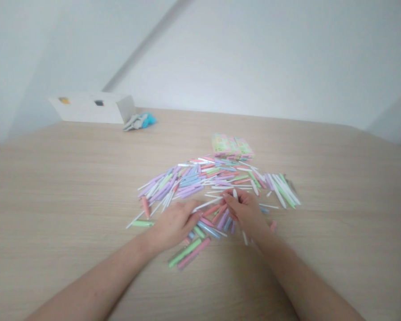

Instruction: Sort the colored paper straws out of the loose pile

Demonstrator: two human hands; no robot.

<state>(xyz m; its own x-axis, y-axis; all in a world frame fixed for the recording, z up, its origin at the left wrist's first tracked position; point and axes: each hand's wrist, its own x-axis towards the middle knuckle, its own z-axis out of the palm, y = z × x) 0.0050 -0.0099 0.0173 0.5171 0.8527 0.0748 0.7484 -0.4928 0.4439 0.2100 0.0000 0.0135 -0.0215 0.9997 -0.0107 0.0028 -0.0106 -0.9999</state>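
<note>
Pinching a slim white stick (207,204) at six o'clock of the colourful heap (190,180), the left hand (174,224) faces the right hand (247,215), which holds a white pen piece (235,193) — fitting parts, I'd guess; the next move wants careful alignment.

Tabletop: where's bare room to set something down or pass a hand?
Bare tabletop lies right of the white-and-green sticks, left of the coloured pile, and between that pile and the grey-and-blue bundle. It's crowded between the left hand and right hand, and beyond them up to the stacked packs.
</note>
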